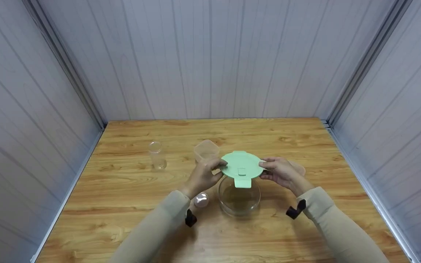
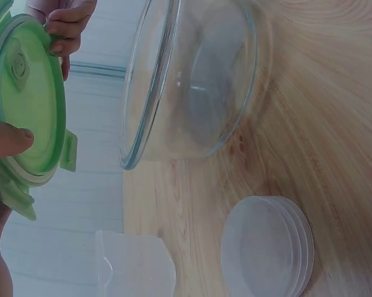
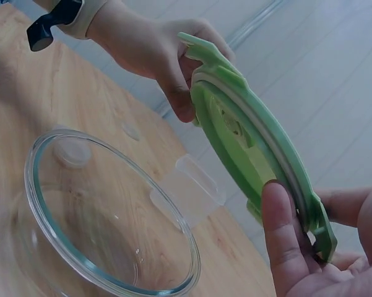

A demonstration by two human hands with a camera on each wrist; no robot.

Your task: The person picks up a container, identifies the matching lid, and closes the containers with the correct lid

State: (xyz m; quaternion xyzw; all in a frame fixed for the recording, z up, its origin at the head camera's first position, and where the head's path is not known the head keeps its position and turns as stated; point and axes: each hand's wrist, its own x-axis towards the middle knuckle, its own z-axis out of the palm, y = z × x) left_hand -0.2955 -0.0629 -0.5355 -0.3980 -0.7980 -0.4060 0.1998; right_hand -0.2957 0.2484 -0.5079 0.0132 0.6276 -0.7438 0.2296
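Note:
Both hands hold a round green lid [image 1: 241,164] with side flaps, raised above a clear glass bowl [image 1: 239,210]. On its left edge my left hand [image 1: 205,175] pinches the rim, and my right hand [image 1: 281,172] grips the opposite edge. The left wrist view shows the lid's underside [image 2: 40,93] with a thumb laid on it. Lid and bowl [image 3: 40,204] are apart in the right wrist view, where the lid is tilted. The bowl stands upright on the table, with no contents visible.
Beside the bowl lies a small round translucent container [image 1: 201,199]. A squarish translucent container [image 1: 207,148] stands behind the left hand, and a clear cylinder [image 1: 157,157] farther left. Another translucent piece [image 1: 298,168] is partly hidden behind the right hand. Panel walls [image 1: 210,58] enclose the wooden table [image 1: 122,204].

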